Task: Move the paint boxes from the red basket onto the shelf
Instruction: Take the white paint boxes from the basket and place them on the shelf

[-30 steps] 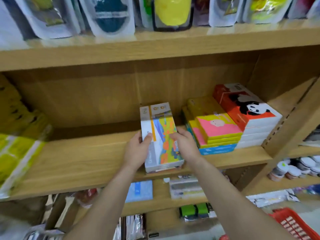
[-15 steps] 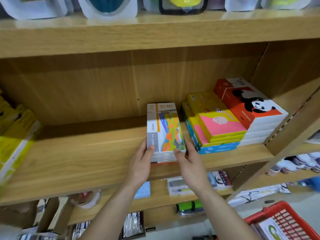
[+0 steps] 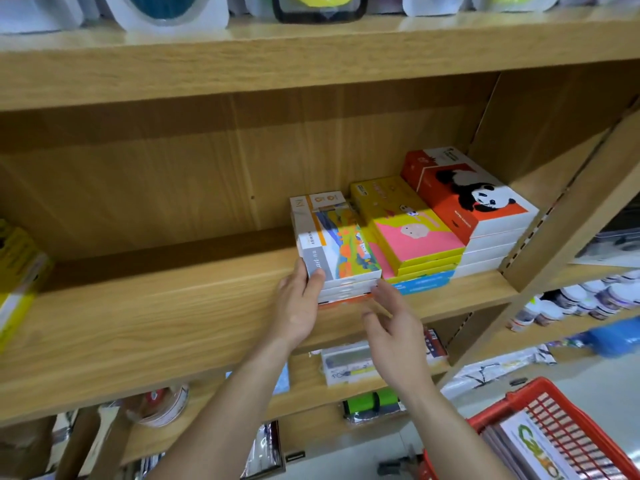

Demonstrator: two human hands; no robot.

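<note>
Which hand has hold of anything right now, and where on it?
The left hand grips the near left corner of the paint boxes stacked on the shelf. The right hand is open, holding nothing.

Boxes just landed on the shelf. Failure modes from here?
1. The landscape paint boxes sit near the shelf front edge; the left hand pulling away might drag the stack forward.
2. They press against the yellow and pink boxes; further pushing may shift that neighbouring stack.
3. The red basket holds more packs, so the remaining space could get tight.
</note>
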